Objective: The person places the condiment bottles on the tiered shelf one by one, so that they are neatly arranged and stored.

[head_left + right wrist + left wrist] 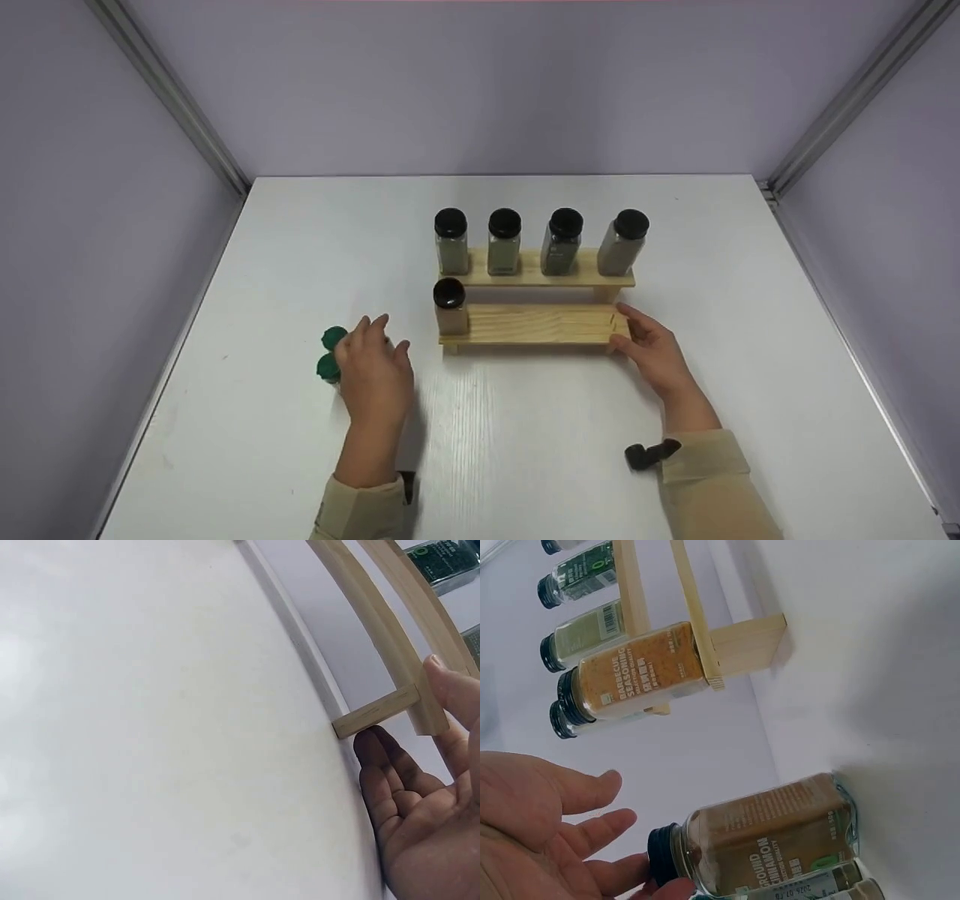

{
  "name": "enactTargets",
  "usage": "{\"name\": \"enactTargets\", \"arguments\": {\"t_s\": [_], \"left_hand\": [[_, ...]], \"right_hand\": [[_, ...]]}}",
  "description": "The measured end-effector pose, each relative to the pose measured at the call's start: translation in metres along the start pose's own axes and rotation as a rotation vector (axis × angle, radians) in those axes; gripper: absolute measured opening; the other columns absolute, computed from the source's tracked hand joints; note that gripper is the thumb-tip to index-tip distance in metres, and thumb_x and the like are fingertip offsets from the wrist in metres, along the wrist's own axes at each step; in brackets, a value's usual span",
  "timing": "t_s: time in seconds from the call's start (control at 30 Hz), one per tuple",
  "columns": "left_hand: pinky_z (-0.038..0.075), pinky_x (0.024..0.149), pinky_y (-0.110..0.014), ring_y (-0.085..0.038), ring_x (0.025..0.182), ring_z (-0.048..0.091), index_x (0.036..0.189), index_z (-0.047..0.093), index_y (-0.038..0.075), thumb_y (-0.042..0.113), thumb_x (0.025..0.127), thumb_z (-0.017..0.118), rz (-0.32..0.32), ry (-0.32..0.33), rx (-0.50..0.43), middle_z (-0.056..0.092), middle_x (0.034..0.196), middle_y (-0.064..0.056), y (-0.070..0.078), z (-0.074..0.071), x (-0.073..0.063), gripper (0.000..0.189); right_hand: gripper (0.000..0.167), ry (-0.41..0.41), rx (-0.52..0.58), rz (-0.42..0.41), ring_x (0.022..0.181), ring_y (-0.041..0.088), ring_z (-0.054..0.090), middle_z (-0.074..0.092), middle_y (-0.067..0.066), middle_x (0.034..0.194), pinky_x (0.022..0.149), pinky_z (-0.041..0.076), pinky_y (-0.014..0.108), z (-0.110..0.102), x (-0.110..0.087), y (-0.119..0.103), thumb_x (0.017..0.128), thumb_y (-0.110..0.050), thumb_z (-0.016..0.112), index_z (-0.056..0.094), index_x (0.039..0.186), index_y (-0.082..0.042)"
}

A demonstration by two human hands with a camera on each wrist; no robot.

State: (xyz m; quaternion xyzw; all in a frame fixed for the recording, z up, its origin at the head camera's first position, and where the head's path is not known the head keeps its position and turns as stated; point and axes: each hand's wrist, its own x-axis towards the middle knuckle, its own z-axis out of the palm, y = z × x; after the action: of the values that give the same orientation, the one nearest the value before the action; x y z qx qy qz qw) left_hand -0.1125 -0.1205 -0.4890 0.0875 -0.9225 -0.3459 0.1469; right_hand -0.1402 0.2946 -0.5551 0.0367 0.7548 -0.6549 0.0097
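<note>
A two-step wooden spice rack [540,324] stands at mid-table. My right hand [654,352] holds the right end of its lower step, thumb at the front edge and index finger at the back. On the left, my left hand [375,375] is at a ground cinnamon jar [772,832], its fingertips right at the black cap and the thumb apart from it. In the head view that jar is hidden behind the hand. Two green-capped containers [328,367] stand beside this hand. A barbecue seasoning jar [645,671] sits upright at the lower step's left end.
Several black-capped spice jars [505,244] stand in a row on the upper step, the rightmost jar [622,244] leaning in the head view. Pale walls [495,90] enclose the white table [525,450] at the back and sides.
</note>
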Motion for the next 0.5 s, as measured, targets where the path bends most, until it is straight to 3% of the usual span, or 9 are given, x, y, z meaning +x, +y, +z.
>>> {"name": "enactTargets", "arguments": {"t_s": [0.17,0.27,0.5], "left_hand": [[0.05,0.101,-0.063,-0.046,0.14,0.043,0.141,0.064,0.0,0.008,0.094,0.08,-0.036,-0.044,0.005,0.051,0.154,-0.027,0.005,-0.001,-0.005,0.05],[0.045,0.105,-0.063,-0.047,0.139,0.044,0.139,0.065,0.0,0.01,0.09,0.085,-0.024,-0.061,-0.024,0.053,0.153,-0.027,0.009,-0.002,-0.009,0.054],[0.04,0.111,-0.063,-0.044,0.145,0.038,0.141,0.061,0.001,0.009,0.084,0.09,0.001,-0.029,-0.203,0.047,0.157,-0.022,0.007,-0.002,-0.014,0.065]], "right_hand": [[0.067,-0.005,-0.012,0.0,0.122,0.002,0.06,0.048,0.03,0.155,0.101,0.049,0.018,0.0,0.0,-0.001,0.099,0.002,0.072,0.042,0.158,0.005],[0.067,-0.003,-0.012,0.003,0.122,0.002,0.06,0.048,0.029,0.156,0.101,0.049,0.017,0.0,0.0,-0.001,0.099,0.002,0.072,0.042,0.158,0.005],[0.067,-0.006,-0.027,0.007,0.122,0.002,0.059,0.049,0.027,0.156,0.101,0.048,0.017,0.0,0.0,-0.001,0.098,0.0,0.074,0.044,0.158,0.004]]}}
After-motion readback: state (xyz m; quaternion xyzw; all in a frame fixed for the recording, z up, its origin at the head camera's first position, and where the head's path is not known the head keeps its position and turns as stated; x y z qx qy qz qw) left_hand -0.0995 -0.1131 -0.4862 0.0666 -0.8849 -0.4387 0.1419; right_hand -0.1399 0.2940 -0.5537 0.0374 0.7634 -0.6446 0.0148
